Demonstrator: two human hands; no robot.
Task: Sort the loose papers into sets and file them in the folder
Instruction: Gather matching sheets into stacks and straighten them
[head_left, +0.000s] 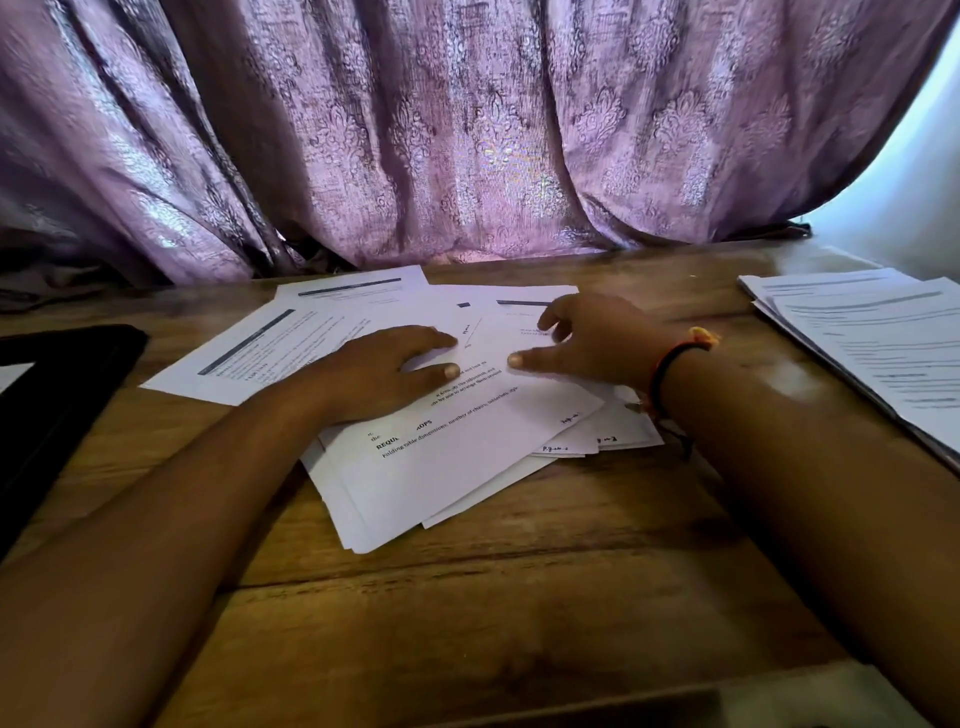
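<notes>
A loose heap of white printed papers (457, 457) lies spread over the middle of the wooden table (519, 587). My left hand (374, 371) rests flat on the heap, palm down, fingers apart. My right hand (587, 338) hovers or presses just to its right on the same sheets, fingers spread, holding nothing. A separate stack of printed papers (872, 338) lies at the table's right edge. A black folder (57, 395) lies at the left edge, partly out of view.
A purple patterned curtain (467, 130) hangs along the table's far edge. A red and black thread band (670, 364) circles my right wrist. Bare wood lies between the heap and the table's near edge.
</notes>
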